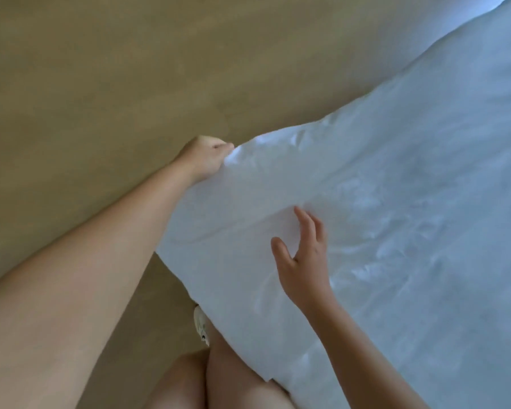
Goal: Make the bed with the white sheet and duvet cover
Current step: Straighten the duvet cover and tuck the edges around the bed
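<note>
Matte tan floor; left grip (207,156) clutches crinkled white cloth (396,202); right grip (304,261) spread wide.

1. Floor (86,69): a plain tan surface, matte and faintly mottled. It fills the top and left of the view and narrows to a band that runs toward the upper right corner. A smaller wedge of it shows at lower centre. The tone is darker and browner along the top edge and lighter in the middle of the left side.
2. Shoe (200,323): white, standing on the floor in that lower-centre wedge. Only a narrow strip of it shows, because its right side is hidden. A small dark mark sits near its lower end. It is too blurred to tell laces or make.
</note>
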Motion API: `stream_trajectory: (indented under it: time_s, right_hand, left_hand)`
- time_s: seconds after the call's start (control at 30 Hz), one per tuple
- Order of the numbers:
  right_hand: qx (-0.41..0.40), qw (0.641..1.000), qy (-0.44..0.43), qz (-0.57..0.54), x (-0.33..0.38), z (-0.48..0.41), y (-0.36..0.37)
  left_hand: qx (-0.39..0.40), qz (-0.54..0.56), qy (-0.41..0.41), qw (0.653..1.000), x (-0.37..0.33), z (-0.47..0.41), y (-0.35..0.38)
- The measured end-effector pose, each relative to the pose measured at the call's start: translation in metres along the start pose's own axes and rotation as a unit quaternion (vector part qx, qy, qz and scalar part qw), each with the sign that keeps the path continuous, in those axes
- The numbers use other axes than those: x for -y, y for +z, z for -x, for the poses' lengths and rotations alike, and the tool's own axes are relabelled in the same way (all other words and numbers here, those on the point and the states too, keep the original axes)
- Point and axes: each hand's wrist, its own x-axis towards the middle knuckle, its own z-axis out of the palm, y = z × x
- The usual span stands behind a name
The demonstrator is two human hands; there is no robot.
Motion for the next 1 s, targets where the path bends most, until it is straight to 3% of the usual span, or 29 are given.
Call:
stream_trajectory:
  time_s: [0.13, 0.33, 0.4, 0.5, 0.6, 0.67, 0.7, 0.73, 0.8, 0.83, 0.93, 1.0]
  right_hand:
    - [-0.035, 0.994, 0.076, -0.075, 0.01, -0.021, -0.007]
    - [-0.125, 0.966, 0.169, -0.149, 0.032, -0.037, -0.014]
    - [-0.152, 0.945, 0.218, -0.189, 0.042, -0.037, -0.019]
    - [-0.221, 0.909, 0.259, -0.241, 0.065, -0.035, -0.033]
    - [-0.297, 0.915, 0.227, -0.154, 0.087, -0.033, -0.034]
    - [-0.246, 0.934, 0.245, -0.083, 0.093, -0.042, -0.019]
    - [-0.19, 0.937, 0.286, -0.068, 0.093, -0.051, -0.008]
    - [-0.122, 0.931, 0.339, -0.057, 0.091, -0.061, 0.003]
    - [-0.052, 0.913, 0.402, -0.037, 0.086, -0.078, 0.023]
    - [-0.058, 0.911, 0.408, -0.031, 0.081, -0.085, 0.029]
    - [-0.107, 0.906, 0.409, -0.014, 0.071, -0.098, 0.032]
    - [-0.12, 0.908, 0.401, -0.005, 0.067, -0.103, 0.031]
  left_hand:
    - [0.212, 0.011, -0.069, 0.975, -0.057, -0.022, 0.03]
    - [0.364, -0.079, -0.058, 0.926, -0.099, -0.016, 0.046]
    - [0.352, -0.081, -0.043, 0.932, -0.112, -0.004, 0.052]
    - [0.273, 0.023, 0.079, 0.958, -0.132, 0.008, 0.033]
    - [0.232, 0.113, 0.139, 0.956, -0.141, -0.016, -0.021]
    - [0.167, 0.044, 0.091, 0.981, -0.116, -0.049, -0.033]
    - [0.136, -0.072, 0.055, 0.987, -0.098, -0.067, -0.026]
    - [0.129, -0.188, 0.003, 0.974, -0.078, -0.083, -0.014]
    - [0.15, -0.263, -0.127, 0.945, -0.048, -0.104, 0.013]
    - [0.167, -0.241, -0.167, 0.941, -0.039, -0.112, 0.025]
    - [0.227, -0.151, -0.178, 0.946, -0.034, -0.142, 0.04]
    - [0.256, 0.032, -0.242, 0.935, -0.05, -0.161, 0.044]
